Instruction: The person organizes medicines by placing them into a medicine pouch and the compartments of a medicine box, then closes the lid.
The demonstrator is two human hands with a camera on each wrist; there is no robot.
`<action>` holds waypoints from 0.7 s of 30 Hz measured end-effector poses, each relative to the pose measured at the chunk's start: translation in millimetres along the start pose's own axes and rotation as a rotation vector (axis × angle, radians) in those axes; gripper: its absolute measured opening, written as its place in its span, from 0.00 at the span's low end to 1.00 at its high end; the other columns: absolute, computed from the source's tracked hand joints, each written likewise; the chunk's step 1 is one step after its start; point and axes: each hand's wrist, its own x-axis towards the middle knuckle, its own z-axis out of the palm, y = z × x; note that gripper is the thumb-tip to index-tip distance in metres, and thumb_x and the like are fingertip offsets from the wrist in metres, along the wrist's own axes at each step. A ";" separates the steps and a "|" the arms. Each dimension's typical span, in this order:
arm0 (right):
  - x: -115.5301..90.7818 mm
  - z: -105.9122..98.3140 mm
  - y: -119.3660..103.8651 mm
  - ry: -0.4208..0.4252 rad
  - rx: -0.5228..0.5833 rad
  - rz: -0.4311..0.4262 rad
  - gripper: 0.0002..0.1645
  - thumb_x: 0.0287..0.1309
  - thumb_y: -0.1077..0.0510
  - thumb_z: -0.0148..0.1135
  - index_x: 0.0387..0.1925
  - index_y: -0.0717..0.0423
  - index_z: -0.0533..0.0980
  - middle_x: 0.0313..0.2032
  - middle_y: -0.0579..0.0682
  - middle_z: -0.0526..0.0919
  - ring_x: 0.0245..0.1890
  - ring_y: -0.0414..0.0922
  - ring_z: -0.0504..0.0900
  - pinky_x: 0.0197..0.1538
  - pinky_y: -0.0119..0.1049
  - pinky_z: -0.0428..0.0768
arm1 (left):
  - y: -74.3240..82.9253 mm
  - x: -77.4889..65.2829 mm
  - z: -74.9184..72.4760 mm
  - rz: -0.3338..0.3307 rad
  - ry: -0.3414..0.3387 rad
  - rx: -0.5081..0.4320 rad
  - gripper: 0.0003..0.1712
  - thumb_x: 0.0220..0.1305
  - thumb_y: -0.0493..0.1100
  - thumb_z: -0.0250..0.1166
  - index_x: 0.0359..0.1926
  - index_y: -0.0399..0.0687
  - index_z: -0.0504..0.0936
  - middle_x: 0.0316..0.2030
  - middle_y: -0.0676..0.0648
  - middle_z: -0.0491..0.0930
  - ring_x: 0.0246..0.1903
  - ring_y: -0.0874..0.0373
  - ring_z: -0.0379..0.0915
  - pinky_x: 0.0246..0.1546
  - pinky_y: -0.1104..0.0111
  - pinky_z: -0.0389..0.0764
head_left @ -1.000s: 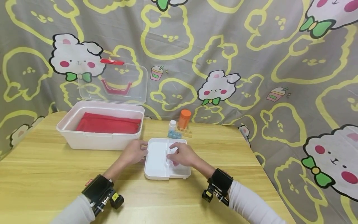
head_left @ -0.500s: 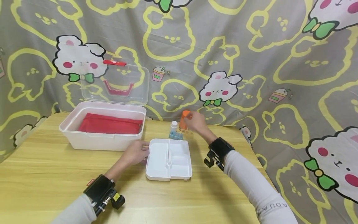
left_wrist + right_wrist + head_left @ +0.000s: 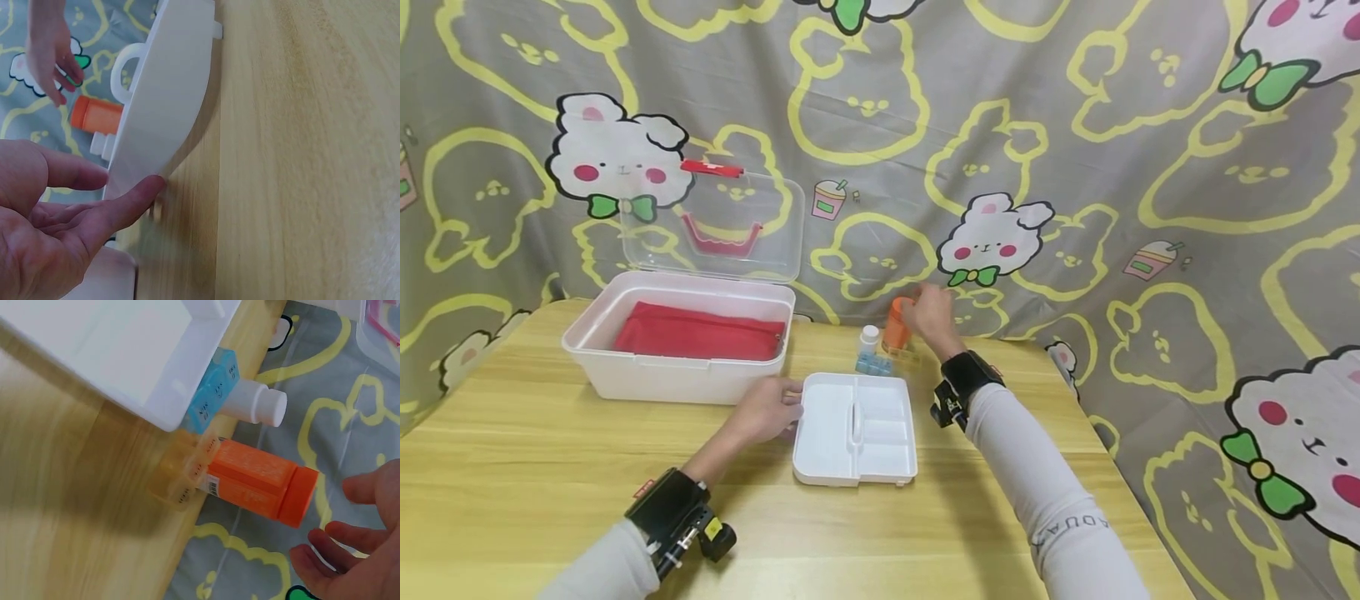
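My left hand (image 3: 769,410) touches the left side of a white divided tray (image 3: 826,425) with a centre handle; in the left wrist view its fingers lie fairly straight against the tray wall (image 3: 169,81). Beyond the tray, my right hand (image 3: 931,317) is by the cap of an orange bottle (image 3: 896,327). The right wrist view shows this hand (image 3: 356,544) with parted fingers and a gap to the bottle (image 3: 256,480). Beside that bottle stands a small white bottle (image 3: 255,403). In front sit a blue pill organizer (image 3: 212,394) and a translucent yellow one (image 3: 184,469), both with day labels.
A white box (image 3: 677,379) with its clear lid (image 3: 722,233) raised stands at the back left. Inside it lies a red zippered pouch (image 3: 700,333). A patterned curtain (image 3: 1045,150) hangs behind the wooden table (image 3: 820,542).
My right hand has left the tray, where it held something pinkish at the handle, and moved up and back to the orange bottle. The left hand has stayed at the tray's left side.
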 end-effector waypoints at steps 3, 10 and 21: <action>1.5 6.1 3.9 -0.002 0.021 0.011 0.29 0.66 0.49 0.60 0.61 0.65 0.74 0.58 0.64 0.79 0.62 0.60 0.74 0.63 0.51 0.77 | 0.3 -0.2 0.6 0.003 -0.003 0.006 0.26 0.64 0.30 0.59 0.63 0.25 0.73 0.54 0.28 0.82 0.36 0.49 0.88 0.30 0.63 0.89; 1.6 19.8 12.0 -0.025 0.027 0.043 0.40 0.63 0.47 0.65 0.70 0.61 0.65 0.65 0.65 0.73 0.68 0.62 0.70 0.68 0.53 0.74 | 0.0 -1.0 0.5 0.007 0.000 -0.005 0.26 0.64 0.30 0.58 0.63 0.24 0.74 0.53 0.27 0.81 0.34 0.48 0.88 0.29 0.63 0.89; 3.2 30.2 16.6 -0.047 0.040 0.105 0.39 0.64 0.47 0.64 0.68 0.62 0.65 0.64 0.65 0.74 0.65 0.62 0.72 0.65 0.52 0.77 | -2.6 0.1 0.3 0.029 0.011 -0.001 0.24 0.64 0.31 0.58 0.60 0.23 0.76 0.52 0.27 0.82 0.34 0.49 0.88 0.30 0.63 0.89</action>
